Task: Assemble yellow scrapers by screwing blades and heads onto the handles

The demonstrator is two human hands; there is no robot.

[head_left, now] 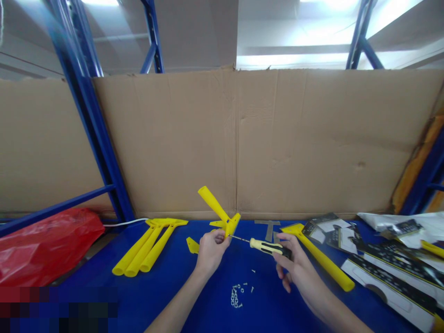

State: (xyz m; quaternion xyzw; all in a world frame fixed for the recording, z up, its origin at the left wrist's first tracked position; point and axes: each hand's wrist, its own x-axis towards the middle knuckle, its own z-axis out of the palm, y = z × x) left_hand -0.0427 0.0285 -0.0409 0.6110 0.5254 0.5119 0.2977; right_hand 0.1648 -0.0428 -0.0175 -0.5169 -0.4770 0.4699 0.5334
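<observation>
My left hand (212, 249) is closed on the head of a yellow plastic scraper-like tool (214, 202), whose tubular handle slants up to the left. A screwdriver (265, 246) with a cream and black handle is in my right hand (294, 263), the thumb and fingers around the handle's end. Its shaft points left, and the tip meets the yellow head beside my left fingers. Whether the tip sits in a screw is too small to see. Small loose yellow plates (193, 245) lie behind and left of my left hand. Below the hands are several small screws and nuts (235, 296).
Three similar yellow tools (152, 247) lie at the left, near a red plastic bag (58, 245). Another yellow tool (322, 259) rests at the right, beside printed card packaging (391, 286). Cardboard (173, 148) and a blue rack post (100, 152) bound the blue table.
</observation>
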